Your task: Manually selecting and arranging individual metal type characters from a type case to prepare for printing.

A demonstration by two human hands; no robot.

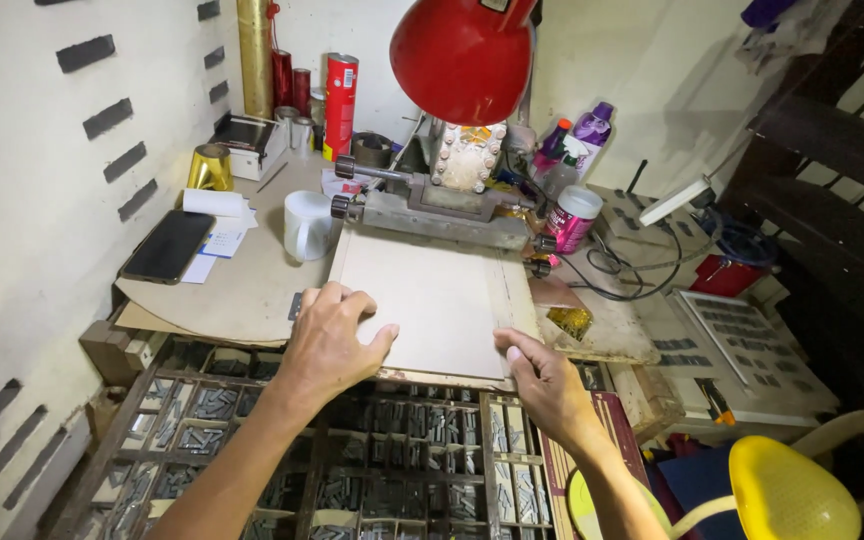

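pale flat rectangular board [422,295], a sheet of card or thin wood, lies on the bed of the grey metal press [432,205], its far edge up against the machine's body and its near edge overhanging the wooden tray of metal type [352,460] below. the left hand [330,345] rests flat on the board's near left corner, fingers spread and apart, thumb out to the right, pressing down rather than gripping. the right hand [542,380] is at the near right corner, fingers loosely curled with the tips touching the board's edge; whether the thumb is tucked under the edge i cannot tell.

as far as it can be judged, the board is already laid on the bed and roughly square to it, so the placing looks done; what seems to be in hand is the fine seating or aligning of the near edge. nothing is printed or stamped on the board's face that shows, so any pressing work looks not yet done.

around it: a red lamp shade [462,55] hangs over the press, a white plastic cup [307,225] stands just left of the board, a black phone [167,247] lies further left, and a yellow plastic chair [787,495] sits at the lower right.
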